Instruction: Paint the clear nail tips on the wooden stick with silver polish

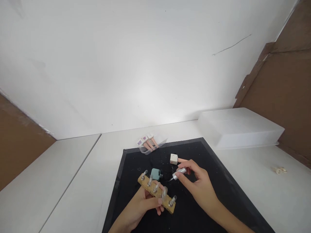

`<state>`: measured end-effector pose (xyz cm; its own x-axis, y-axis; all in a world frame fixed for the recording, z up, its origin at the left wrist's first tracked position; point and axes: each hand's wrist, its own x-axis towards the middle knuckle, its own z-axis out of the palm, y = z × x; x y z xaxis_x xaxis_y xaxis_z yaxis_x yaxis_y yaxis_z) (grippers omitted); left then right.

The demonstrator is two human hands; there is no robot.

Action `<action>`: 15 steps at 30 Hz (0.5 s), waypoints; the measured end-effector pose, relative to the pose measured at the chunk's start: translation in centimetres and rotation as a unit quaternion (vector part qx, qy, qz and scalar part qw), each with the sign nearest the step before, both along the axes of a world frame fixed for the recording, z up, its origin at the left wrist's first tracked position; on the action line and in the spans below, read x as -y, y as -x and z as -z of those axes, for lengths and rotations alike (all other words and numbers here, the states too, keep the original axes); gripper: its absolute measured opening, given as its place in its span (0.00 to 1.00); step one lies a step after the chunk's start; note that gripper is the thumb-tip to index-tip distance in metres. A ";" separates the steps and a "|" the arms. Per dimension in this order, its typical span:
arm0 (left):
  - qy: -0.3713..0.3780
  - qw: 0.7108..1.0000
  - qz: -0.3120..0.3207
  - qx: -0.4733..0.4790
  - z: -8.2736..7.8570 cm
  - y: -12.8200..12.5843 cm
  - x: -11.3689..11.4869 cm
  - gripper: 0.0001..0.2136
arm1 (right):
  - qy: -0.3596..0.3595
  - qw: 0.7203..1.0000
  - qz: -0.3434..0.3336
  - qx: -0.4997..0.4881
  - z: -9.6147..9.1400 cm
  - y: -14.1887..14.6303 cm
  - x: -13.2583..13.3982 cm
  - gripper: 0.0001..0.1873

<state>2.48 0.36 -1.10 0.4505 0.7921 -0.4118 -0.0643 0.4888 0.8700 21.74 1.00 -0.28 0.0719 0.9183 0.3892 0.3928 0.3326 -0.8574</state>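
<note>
My left hand (pixel 143 204) is closed around a wooden strip (pixel 167 203) with several small metal pegs that carry clear false nail tips (pixel 149 181). One wider clear tip (pixel 164 192) stands near my left thumb. Between the thumb and fingers of my right hand (pixel 198 183) is a silver nail polish brush (pixel 179 173), its thin tip slanting down to the left, apart from the strip. Just behind the strip a teal nail polish bottle (pixel 155 174) lies on the black mat, its neck toward the right.
A white polish bottle with a pink cap (pixel 174 159) lies behind my right hand. Similar bottles fill a clear tray (pixel 145 151) at the black mat's (pixel 131 161) back edge. A translucent plastic box (pixel 240 129) and small cream pieces (pixel 278 170) are at right.
</note>
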 end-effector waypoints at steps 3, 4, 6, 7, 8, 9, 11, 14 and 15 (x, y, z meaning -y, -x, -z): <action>0.002 1.000 0.001 -0.004 0.0 0.0 0.1 0.16 | -0.011 0.999 -0.044 -0.019 -0.2 -0.1 0.2 0.01; 0.002 1.000 0.003 -0.004 0.0 0.0 0.1 0.15 | -0.017 0.997 -0.068 -0.019 -0.3 -0.2 0.3 0.01; -0.001 1.000 0.008 -0.001 0.0 -0.1 0.1 0.15 | -0.024 0.995 -0.101 -0.006 -0.4 -0.1 0.4 0.02; -0.003 1.000 0.010 0.001 0.0 -0.1 0.1 0.15 | -0.022 0.995 -0.102 0.002 -0.5 -0.1 0.4 0.03; -0.004 1.000 0.010 0.002 0.0 -0.1 0.1 0.15 | -0.017 0.995 -0.093 0.008 -0.5 -0.1 0.4 0.03; -0.005 1.000 0.009 0.002 0.0 -0.1 0.1 0.16 | -0.010 0.997 -0.078 0.012 -0.4 -0.1 0.3 0.03; -0.007 1.000 0.006 0.001 -0.1 -0.1 0.1 0.16 | 0.005 0.999 -0.039 0.011 -0.3 -0.1 0.1 0.02; -0.012 1.000 0.007 0.004 0.0 -0.1 0.1 0.15 | 0.016 1.000 -0.013 -0.004 0.0 -0.2 -0.1 0.02; -0.012 1.000 0.007 0.006 0.0 -0.1 0.1 0.15 | 0.014 1.000 -0.019 -0.013 0.0 -0.2 -0.1 0.03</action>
<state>2.55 0.27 -1.10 0.4665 0.7950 -0.3877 -0.0677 0.4692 0.8805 21.94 1.08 -0.28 0.0458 0.9311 0.3618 0.3572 0.3229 -0.8764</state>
